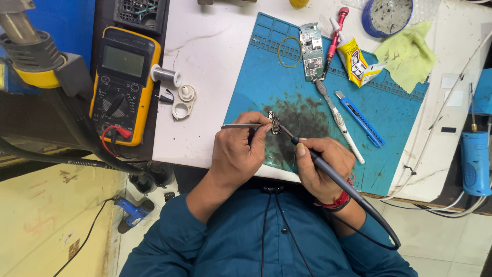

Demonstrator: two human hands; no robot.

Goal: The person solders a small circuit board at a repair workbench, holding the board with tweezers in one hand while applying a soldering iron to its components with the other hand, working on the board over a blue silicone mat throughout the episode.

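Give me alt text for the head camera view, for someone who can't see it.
Over a blue work mat, the left hand grips tweezers on a small circuit board while the right hand touches a soldering iron to it. A yellow multimeter lies to the left.

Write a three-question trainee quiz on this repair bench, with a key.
1. True or false: the left hand pinches metal tweezers at the small dark circuit board.
2. What does the right hand hold? A) blue plastic utility knife B) black corded soldering iron C) red screwdriver
3. The yellow-cased multimeter lies to the ____ of the blue work mat.

Key: 1 true; 2 B; 3 left
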